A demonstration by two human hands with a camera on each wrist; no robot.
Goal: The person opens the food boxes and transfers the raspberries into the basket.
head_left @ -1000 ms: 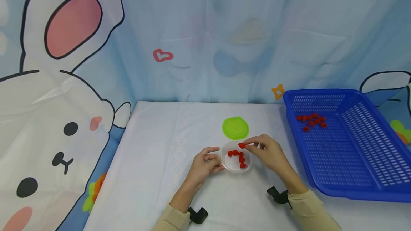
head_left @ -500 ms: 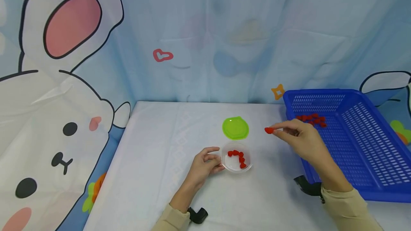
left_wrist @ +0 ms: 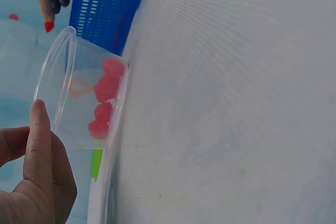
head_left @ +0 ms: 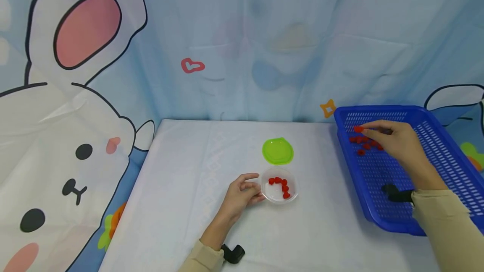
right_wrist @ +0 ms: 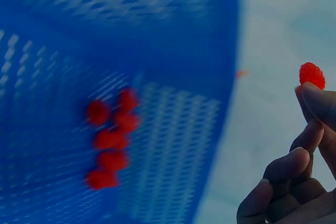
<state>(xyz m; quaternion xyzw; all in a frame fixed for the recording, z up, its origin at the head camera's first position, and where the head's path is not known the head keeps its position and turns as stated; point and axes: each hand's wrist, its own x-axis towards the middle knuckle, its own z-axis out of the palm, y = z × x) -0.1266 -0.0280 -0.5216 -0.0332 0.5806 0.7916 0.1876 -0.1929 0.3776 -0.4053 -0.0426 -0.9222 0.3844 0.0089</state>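
Observation:
Between thumb and fingertip, my right hand (head_left: 401, 142) pinches a red raspberry-like piece (head_left: 358, 129) above the blue basket (head_left: 397, 221); the right wrist view shows the bumpy piece (right_wrist: 312, 75) at the fingertips. Several similar red pieces (head_left: 366, 146) lie inside the basket. My left hand (head_left: 239, 196) rests its fingers against the left side of a clear round cup (head_left: 271, 196), thumb low and forefinger near the rim. Inside the cup sit several red pieces (head_left: 285, 188), also seen through its wall in the left wrist view (left_wrist: 106, 88).
A green lid-like disc (head_left: 277, 151) lies on the white table (head_left: 181, 188) just behind the cup. The basket occupies the table's right side. A patterned curtain (head_left: 234, 45) hangs behind the table.
My right hand has moved from the cup rightward to over the basket, still pinching the red piece. The left hand and the cup have stayed in place.

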